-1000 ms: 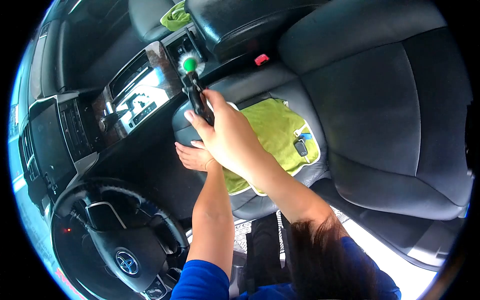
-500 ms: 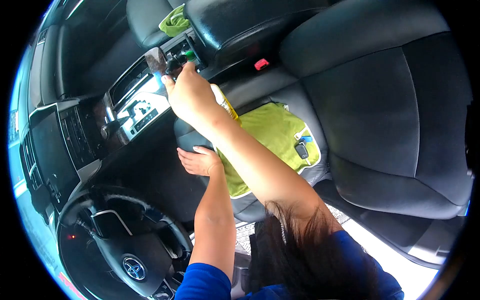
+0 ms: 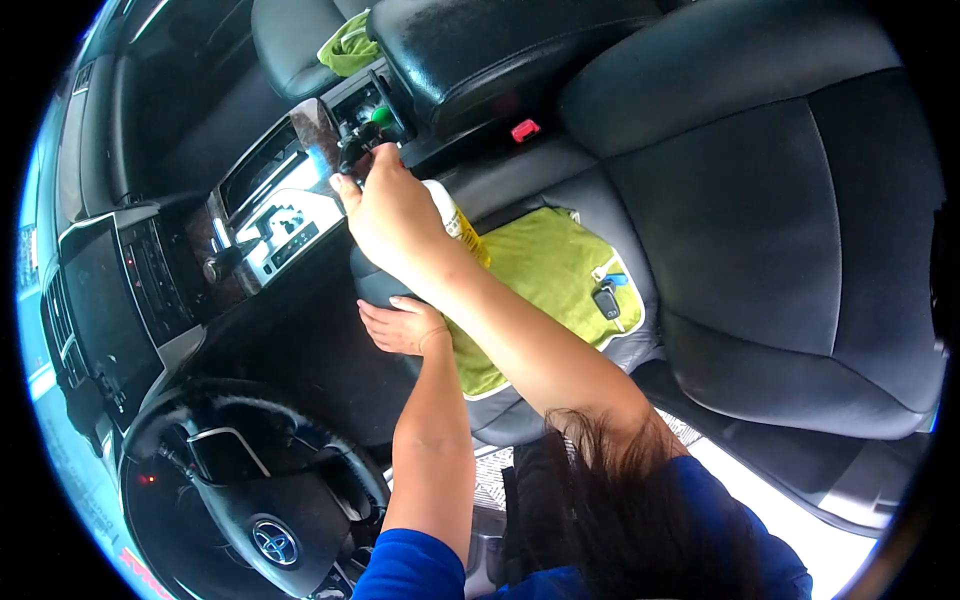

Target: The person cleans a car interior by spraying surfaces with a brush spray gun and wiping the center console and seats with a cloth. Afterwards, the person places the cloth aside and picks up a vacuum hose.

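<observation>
My right hand [image 3: 395,205] reaches over the centre console, its fingers closed on a small black object [image 3: 358,150] whose kind I cannot make out. The object is beside the open console compartment [image 3: 395,90], where something green [image 3: 381,115] shows. My left hand [image 3: 405,326] rests on the front of the black seat, fingers stretched out and nothing held. On that seat lies a green cloth [image 3: 540,280] with white edging. A white and yellow bottle [image 3: 460,225] is partly hidden behind my right wrist. A car key [image 3: 606,298] with a blue tag lies on the cloth.
The steering wheel [image 3: 275,500] stands at the lower left, and the gear lever [image 3: 222,262] rises from the console. A padded armrest [image 3: 480,60] lies behind the compartment. Another green cloth [image 3: 350,48] is on the far seat. A red buckle [image 3: 525,130] sits beside the seat.
My right hand has drawn back slightly from the compartment, with the black object in its fingers. More of the compartment and the bottle shows. My left hand stays on the seat.
</observation>
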`<act>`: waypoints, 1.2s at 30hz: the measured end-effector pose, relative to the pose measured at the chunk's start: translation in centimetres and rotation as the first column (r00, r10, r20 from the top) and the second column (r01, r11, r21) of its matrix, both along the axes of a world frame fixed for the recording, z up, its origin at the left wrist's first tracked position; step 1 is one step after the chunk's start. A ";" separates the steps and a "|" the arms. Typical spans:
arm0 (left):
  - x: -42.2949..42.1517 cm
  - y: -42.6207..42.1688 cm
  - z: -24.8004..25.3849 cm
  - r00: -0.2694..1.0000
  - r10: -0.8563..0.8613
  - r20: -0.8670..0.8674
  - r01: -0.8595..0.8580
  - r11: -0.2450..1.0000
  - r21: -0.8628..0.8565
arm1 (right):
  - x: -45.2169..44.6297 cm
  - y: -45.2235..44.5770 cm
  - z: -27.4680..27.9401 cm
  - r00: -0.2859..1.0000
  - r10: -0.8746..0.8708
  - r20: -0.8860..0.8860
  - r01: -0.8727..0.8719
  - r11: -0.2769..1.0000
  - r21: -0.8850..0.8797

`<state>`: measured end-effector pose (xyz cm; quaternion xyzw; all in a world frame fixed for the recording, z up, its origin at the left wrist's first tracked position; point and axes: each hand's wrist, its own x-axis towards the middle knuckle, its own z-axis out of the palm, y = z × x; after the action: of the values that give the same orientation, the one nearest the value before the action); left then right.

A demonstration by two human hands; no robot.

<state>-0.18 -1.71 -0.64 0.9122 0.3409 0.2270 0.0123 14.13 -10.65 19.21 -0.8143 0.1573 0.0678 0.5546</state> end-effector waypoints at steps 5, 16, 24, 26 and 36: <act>-0.2 0.0 -0.1 1.000 -0.011 -0.011 0.011 0.999 0.047 | -0.1 -0.6 -0.6 0.999 -0.007 0.045 0.002 0.993 0.115; -0.3 0.1 -0.4 1.000 -0.011 -0.012 0.012 0.998 0.067 | 0.7 -0.5 -0.5 1.000 0.016 0.018 -0.016 1.000 0.018; -0.1 0.0 -0.1 1.000 0.008 0.005 -0.009 0.999 0.033 | -0.7 0.1 -0.5 0.979 -0.056 0.197 0.027 0.989 0.145; 0.0 -0.2 0.3 0.999 -0.013 0.030 0.010 0.996 0.092 | -0.9 0.4 -0.5 0.977 -0.055 0.204 0.029 0.991 0.128; -0.1 0.0 0.1 1.000 0.010 -0.021 -0.009 0.998 0.062 | -1.2 0.6 0.2 0.980 -0.069 0.185 0.041 0.987 0.153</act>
<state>-0.29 -1.72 -0.59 0.9129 0.3382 0.2275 -0.0206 12.93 -10.09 19.36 -0.7689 0.1208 -0.0138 0.6277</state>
